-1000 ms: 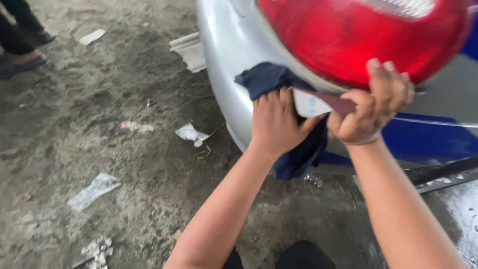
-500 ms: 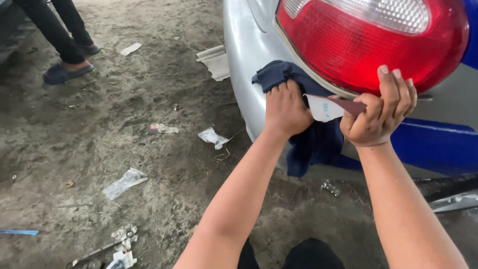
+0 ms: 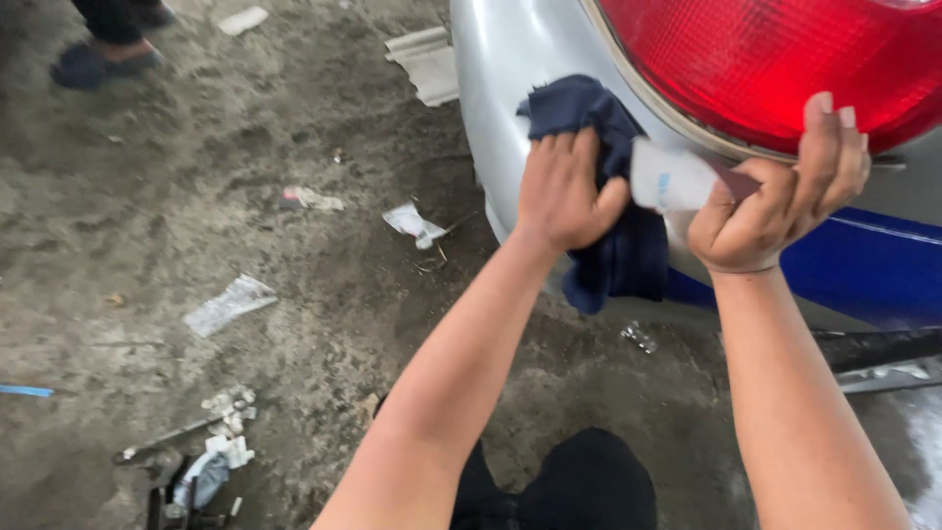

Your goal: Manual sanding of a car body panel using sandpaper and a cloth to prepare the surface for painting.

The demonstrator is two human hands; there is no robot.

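**Wiping the silver body panel below the tail lamp**

The dark blue cloth rag [image 3: 608, 245] lies against the silver painted car body panel [image 3: 500, 88], just beside the lower left edge of the red plastic tail lamp [image 3: 765, 59]. Its upper part is bunched on the panel and its lower part hangs free towards the floor.

Step in hand, as judged: rubbing or wiping the corner of the panel with the rag. The next move appears to call for even palm pressure, with the rag flat between hand and paint, and for following the curve of the panel without snagging the lamp rim.

Left hand [image 3: 564, 191]: laid palm-down on the rag, fingers together and only slightly curled, pressing it to the panel. It is not clenched; the rag is pinned under the palm, not gripped in a fist.

Right hand [image 3: 775, 201]: closed round a small white tube-like item with a dark end [image 3: 672, 179], whose exact kind cannot be told. The fingertips rise over the lower rim of the tail lamp and touch it. The white end of the item points towards the left hand and sits just beside the rag.

Surroundings: a glossy blue car panel [image 3: 854, 270] lies below the right hand. The dusty grey concrete floor [image 3: 196, 196] carries scattered litter, including a clear plastic wrapper [image 3: 231, 302]. Another person's foot in a dark sandal [image 3: 98, 61] stands well apart at the upper left
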